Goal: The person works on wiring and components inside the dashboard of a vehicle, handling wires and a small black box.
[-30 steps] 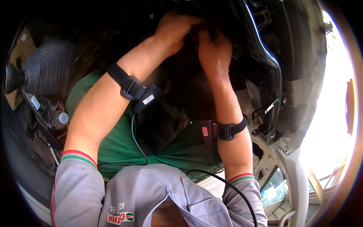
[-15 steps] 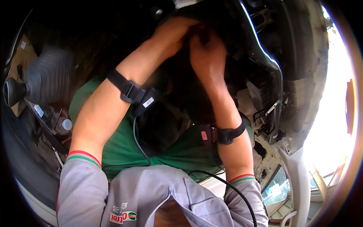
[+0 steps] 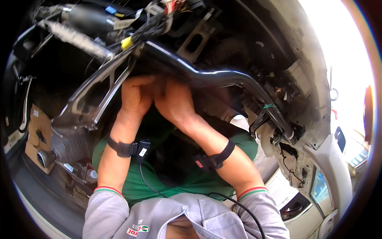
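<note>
Below a black metal crossbeam [image 3: 211, 76] in a stripped car front, my two hands meet. My left hand [image 3: 133, 95] has its thumb side turned toward the beam. Beside it, almost touching, is the back of my right hand [image 3: 177, 99]. The fingers of both fade into dark shade and motion blur under the beam, so what they hold or touch is hidden. Left of my left hand, a metal bracket [image 3: 99, 89] slants down from the beam.
Wiring bundles [image 3: 153, 30] with a yellow connector [image 3: 126, 42] hang above the beam. A gear lever [image 3: 47, 158], cardboard [image 3: 36, 137] and a capped bottle [image 3: 92, 174] are at the left. A bare door pillar [image 3: 330, 163] stands at the right. A black cable [image 3: 242, 201] crosses my jacket.
The view has tilted up, bringing the crossbeam, bracket and wiring into sight. My hands appear lower and further left in the picture, still close together in the dark area.
</note>
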`<state>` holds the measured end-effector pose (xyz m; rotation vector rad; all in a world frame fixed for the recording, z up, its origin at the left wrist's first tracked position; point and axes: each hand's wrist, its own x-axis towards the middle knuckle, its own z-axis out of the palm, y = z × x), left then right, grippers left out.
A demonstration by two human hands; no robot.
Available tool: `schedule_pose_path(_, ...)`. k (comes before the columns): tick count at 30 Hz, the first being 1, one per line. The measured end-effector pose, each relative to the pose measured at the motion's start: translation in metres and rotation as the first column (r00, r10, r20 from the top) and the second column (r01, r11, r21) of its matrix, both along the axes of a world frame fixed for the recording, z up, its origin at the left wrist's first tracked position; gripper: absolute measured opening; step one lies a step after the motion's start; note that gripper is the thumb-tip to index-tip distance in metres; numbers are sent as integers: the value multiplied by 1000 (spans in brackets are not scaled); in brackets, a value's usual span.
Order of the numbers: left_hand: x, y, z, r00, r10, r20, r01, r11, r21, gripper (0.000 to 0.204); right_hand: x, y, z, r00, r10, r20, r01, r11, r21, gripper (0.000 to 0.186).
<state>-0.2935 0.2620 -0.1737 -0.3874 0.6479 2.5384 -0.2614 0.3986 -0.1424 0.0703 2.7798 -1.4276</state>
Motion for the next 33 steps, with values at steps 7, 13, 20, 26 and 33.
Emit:
schedule_pose_path(7, 1, 2, 2, 999, 37, -27, -38, 999, -33, 60, -2, 2, 18, 1000, -26, -3, 26, 998, -57, 18)
schedule_pose_path(13, 7, -2, 4, 1000, -10, -9, 10, 1000, -28, 52, 3, 3, 27, 999, 7, 43, -8, 1000, 24, 31)
schedule_pose_path(20, 9, -6, -4, 999, -47, 19, 48, 997, -61, 45, 3, 2, 24, 997, 10, 78, -7, 999, -32, 36)
schedule_pose_path(26, 4, 9, 17, 1000, -29, 6, 30, 997, -76, 40, 3, 4, 25, 996, 31, 89, -33, 999, 15, 34)
schedule_pose_path(33, 2, 2, -9, 997, -64, 48, 68, 995, -67, 42, -1, 1, 25, 999, 14, 29, -15, 999, 40, 26)
